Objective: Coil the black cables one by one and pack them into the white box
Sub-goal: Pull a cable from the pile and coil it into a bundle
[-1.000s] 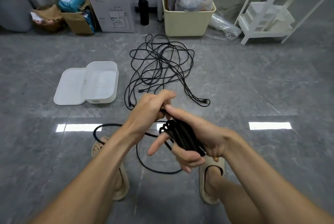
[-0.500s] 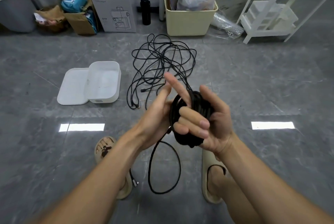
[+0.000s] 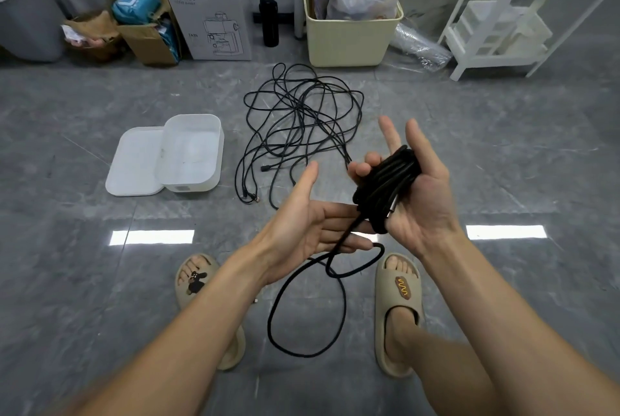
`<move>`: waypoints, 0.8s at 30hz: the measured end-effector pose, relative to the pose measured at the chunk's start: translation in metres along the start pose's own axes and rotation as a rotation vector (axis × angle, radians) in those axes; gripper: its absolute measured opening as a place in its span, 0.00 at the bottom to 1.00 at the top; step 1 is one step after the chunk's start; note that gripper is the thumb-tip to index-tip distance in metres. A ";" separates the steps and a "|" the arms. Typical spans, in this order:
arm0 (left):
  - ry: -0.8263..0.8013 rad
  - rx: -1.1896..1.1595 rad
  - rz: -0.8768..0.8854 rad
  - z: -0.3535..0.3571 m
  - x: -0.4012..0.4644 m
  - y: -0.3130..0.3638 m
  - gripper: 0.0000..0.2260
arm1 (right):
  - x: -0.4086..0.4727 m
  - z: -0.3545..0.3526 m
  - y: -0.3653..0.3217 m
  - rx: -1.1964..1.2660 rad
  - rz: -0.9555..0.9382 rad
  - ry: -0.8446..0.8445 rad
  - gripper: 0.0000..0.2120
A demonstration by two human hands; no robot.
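Head view showed the right hand (image 3: 417, 195) palm-up, with a coiled black cable (image 3: 385, 189) wound across the palm. 2 fingers (image 3: 389, 133) stood straight above the coil, while the lower fingers curled over its left edge and gripped it. From the bottom of the coil the loose tail of the cable (image 3: 302, 311) ran down across the left hand (image 3: 312, 234), which lay open and palm-up just beside the right, its fingers straight and pointing toward the coil, its thumb raised. I could not tell whether those fingers pinched the tail or merely lay under it. Below the hands the tail hung in a loop between 2 beige slippers (image 3: 401, 308).

On the grey floor (image 3: 503, 164) beyond the hands lay a loose tangle of black cables (image 3: 302, 127), well apart from the coil. Left of the tangle sat the white box (image 3: 191, 154), open, with its lid (image 3: 134, 162) lying flat and touching its left side. Along the far wall stood a coffee-machine carton (image 3: 204, 2), a black bottle (image 3: 269, 21), a cream bin (image 3: 349, 36) holding plastic bags, and a white rack (image 3: 503, 23).
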State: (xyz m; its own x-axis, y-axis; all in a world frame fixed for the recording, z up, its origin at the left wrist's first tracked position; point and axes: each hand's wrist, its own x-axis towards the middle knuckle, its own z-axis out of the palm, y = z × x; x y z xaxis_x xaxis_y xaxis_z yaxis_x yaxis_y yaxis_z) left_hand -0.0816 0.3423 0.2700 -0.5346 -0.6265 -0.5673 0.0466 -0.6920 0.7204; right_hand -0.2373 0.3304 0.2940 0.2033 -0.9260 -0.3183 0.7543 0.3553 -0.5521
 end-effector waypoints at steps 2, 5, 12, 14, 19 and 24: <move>0.015 0.006 -0.011 -0.001 0.000 0.000 0.44 | -0.001 0.002 -0.001 -0.115 -0.051 0.051 0.16; 0.024 0.025 -0.034 0.000 -0.001 0.000 0.44 | 0.002 0.002 0.000 -0.287 -0.127 0.131 0.24; 0.002 0.043 -0.061 0.001 -0.005 0.002 0.39 | 0.009 -0.013 0.000 -0.792 -0.313 0.176 0.40; -0.006 0.066 -0.065 0.002 -0.005 0.003 0.37 | 0.007 -0.018 0.004 -1.054 -0.344 0.184 0.38; 0.022 0.190 -0.034 -0.001 -0.007 0.006 0.29 | 0.005 -0.027 0.012 -1.474 -0.310 0.115 0.35; 0.085 0.468 0.035 -0.007 -0.012 0.010 0.11 | 0.006 -0.027 0.005 -1.585 0.120 0.135 0.27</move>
State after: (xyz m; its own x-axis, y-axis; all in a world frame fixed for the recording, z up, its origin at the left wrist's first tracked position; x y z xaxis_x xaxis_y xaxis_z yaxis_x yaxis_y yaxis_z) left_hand -0.0685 0.3405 0.2815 -0.4680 -0.6872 -0.5557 -0.3318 -0.4461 0.8312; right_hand -0.2490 0.3305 0.2685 0.0916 -0.8969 -0.4326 -0.6616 0.2699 -0.6997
